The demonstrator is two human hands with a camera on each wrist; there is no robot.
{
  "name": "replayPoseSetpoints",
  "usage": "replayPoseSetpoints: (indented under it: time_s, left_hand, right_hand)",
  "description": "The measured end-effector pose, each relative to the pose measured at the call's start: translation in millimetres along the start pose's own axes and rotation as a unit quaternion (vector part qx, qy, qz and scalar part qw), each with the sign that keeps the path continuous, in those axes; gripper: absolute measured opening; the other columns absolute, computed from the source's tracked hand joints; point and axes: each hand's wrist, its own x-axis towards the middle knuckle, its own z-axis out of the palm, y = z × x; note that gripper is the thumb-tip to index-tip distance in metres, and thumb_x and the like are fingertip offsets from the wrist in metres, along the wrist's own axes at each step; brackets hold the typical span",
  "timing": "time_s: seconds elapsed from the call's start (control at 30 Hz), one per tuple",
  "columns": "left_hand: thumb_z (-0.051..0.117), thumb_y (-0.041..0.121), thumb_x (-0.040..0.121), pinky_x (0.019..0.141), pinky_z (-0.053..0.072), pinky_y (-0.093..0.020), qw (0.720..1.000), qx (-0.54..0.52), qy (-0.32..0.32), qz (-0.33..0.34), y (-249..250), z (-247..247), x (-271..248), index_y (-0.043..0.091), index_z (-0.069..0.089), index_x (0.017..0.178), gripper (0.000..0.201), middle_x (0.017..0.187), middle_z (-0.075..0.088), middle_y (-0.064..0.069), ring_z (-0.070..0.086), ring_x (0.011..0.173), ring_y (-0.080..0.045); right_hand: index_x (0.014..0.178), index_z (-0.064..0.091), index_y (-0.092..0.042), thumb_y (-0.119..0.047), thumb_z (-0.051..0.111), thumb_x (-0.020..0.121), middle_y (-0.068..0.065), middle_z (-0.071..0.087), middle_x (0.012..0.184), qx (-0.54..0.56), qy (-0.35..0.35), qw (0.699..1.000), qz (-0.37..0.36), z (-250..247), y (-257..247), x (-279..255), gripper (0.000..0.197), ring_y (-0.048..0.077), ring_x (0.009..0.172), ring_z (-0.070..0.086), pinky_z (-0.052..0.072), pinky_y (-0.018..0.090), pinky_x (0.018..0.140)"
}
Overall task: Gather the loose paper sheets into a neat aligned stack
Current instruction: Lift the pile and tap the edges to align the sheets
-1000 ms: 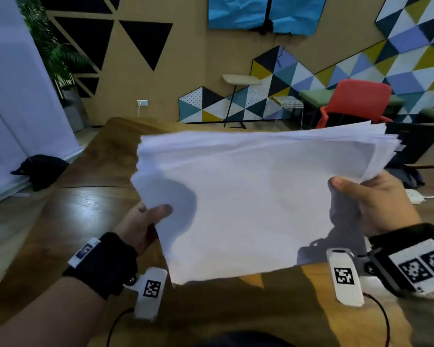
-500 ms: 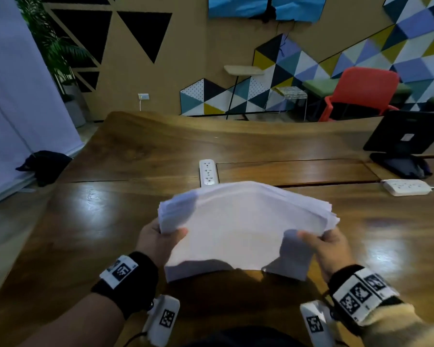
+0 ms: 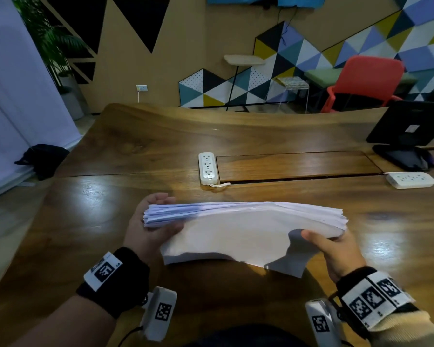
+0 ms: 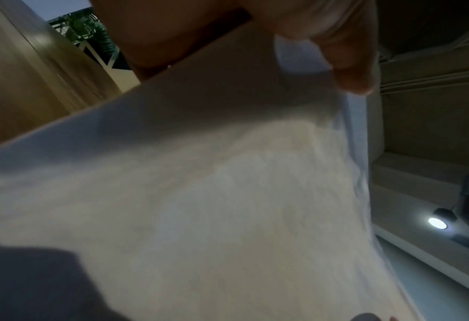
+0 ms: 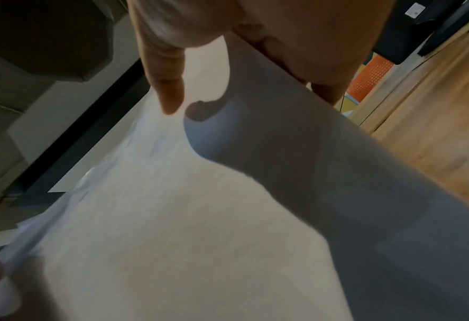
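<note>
A thick stack of white paper sheets (image 3: 243, 231) is held low over the wooden table (image 3: 135, 146), near its front edge. My left hand (image 3: 149, 222) grips the stack's left end, thumb on top and fingers behind. At the right end my right hand (image 3: 331, 246) holds it the same way, thumb lying on the top sheet. The sheet edges at the left end are fanned and uneven, and one lower right corner hangs down. Paper (image 4: 200, 195) fills the left wrist view beneath my thumb (image 4: 348, 65). In the right wrist view the paper (image 5: 172, 217) spreads under my thumb (image 5: 167, 86).
A white power strip (image 3: 207, 167) lies just beyond the stack, and a second power strip (image 3: 409, 179) sits at the right. A black monitor on a stand (image 3: 409, 136) occupies the table's right edge. A red chair (image 3: 366, 83) stands past the table.
Both hands brought the stack down from chest height, where it hid the table, to just over the tabletop. The sheets now look more squared, and the hands sit closer together.
</note>
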Motion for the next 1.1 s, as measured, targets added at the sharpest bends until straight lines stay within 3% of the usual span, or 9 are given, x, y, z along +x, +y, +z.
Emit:
replayPoseSetpoints:
  time_s: [0.2,0.3,0.37,0.53,0.67,0.77,0.93,1.03,1.1]
  left_hand:
    - [0.073,0.071,0.035,0.062,0.052,-0.013,0.996,-0.042,0.061,0.059,8,14,-1,0.03,0.064,0.081,0.063,0.091,0.067,0.007,0.066,0.077,-0.001]
    - [0.073,0.046,0.052,0.069,0.049,-0.021,0.991,-0.041,0.123,0.023,8,19,3,0.027,0.068,0.066,0.023,0.079,0.074,0.015,0.066,0.082,-0.004]
    - [0.074,0.028,0.062,0.065,0.046,-0.02,0.99,-0.035,0.139,-0.002,10,21,4,0.024,0.067,0.059,0.009,0.074,0.074,0.014,0.065,0.074,0.002]
    - [0.066,0.032,0.076,0.063,0.044,-0.029,0.983,-0.015,0.184,-0.015,13,22,7,0.022,0.066,0.063,0.016,0.066,0.069,0.006,0.059,0.073,-0.019]
    - [0.079,0.061,0.038,0.07,0.055,-0.028,0.996,-0.036,0.069,0.047,16,14,1,0.039,0.065,0.073,0.044,0.103,0.067,0.008,0.067,0.095,-0.015]
    - [0.077,0.047,0.051,0.075,0.056,-0.022,0.99,0.081,0.028,0.11,12,12,-5,0.045,0.064,0.074,0.027,0.109,0.064,0.014,0.062,0.106,-0.014]
    - [0.07,0.031,0.06,0.065,0.049,-0.015,0.994,0.029,0.076,0.069,13,17,-2,0.026,0.065,0.059,0.007,0.084,0.071,0.017,0.064,0.085,-0.002]
    - [0.067,0.005,0.072,0.07,0.045,-0.029,0.994,0.026,0.106,0.025,11,15,3,0.023,0.058,0.05,0.029,0.087,0.069,0.007,0.062,0.088,-0.015]
    - [0.066,0.004,0.07,0.072,0.044,-0.031,0.993,0.024,0.115,0.005,10,13,5,0.022,0.053,0.048,0.031,0.089,0.068,0.003,0.061,0.087,-0.015]
  right_hand:
    - [0.097,0.058,-0.018,-0.037,0.085,0.047,-0.011,0.075,0.076,0.07,0.008,0.997,-0.012,1,2,6,0.06,0.004,0.08,0.071,0.056,0.021,0.07]
    - [0.09,0.059,-0.019,-0.061,0.085,0.026,-0.009,0.074,0.071,0.098,0.062,0.993,-0.023,8,-2,6,0.081,0.003,0.07,0.069,0.054,0.015,0.061]
    - [0.085,0.059,-0.019,-0.064,0.083,0.026,-0.009,0.073,0.067,0.107,0.085,0.99,-0.044,15,-8,7,0.078,0.002,0.065,0.068,0.053,0.013,0.057]
    - [0.074,0.055,-0.026,-0.07,0.079,0.028,-0.016,0.065,0.061,0.071,0.138,0.984,-0.091,24,-18,13,0.067,-0.005,0.059,0.057,0.046,0.011,0.059]
    - [0.077,0.059,-0.032,-0.067,0.08,0.03,-0.014,0.061,0.074,0.052,0.124,0.985,-0.104,24,-17,13,0.063,-0.001,0.066,0.057,0.047,0.015,0.062]
    - [0.08,0.059,-0.032,-0.062,0.083,0.031,-0.017,0.067,0.067,0.058,0.093,0.987,-0.114,24,-18,13,0.062,-0.004,0.061,0.06,0.05,0.012,0.055]
    - [0.081,0.057,-0.03,-0.06,0.084,0.031,-0.016,0.068,0.065,0.057,0.085,0.987,-0.121,24,-22,11,0.065,-0.004,0.061,0.062,0.049,0.01,0.055]
    - [0.077,0.055,-0.027,-0.062,0.082,0.031,-0.01,0.07,0.06,0.062,0.088,0.988,-0.108,23,-24,10,0.064,-0.001,0.061,0.065,0.05,0.01,0.057]
    - [0.075,0.053,-0.026,-0.064,0.081,0.03,-0.011,0.068,0.057,0.063,0.096,0.988,-0.101,23,-23,10,0.065,-0.002,0.057,0.063,0.049,0.01,0.056]
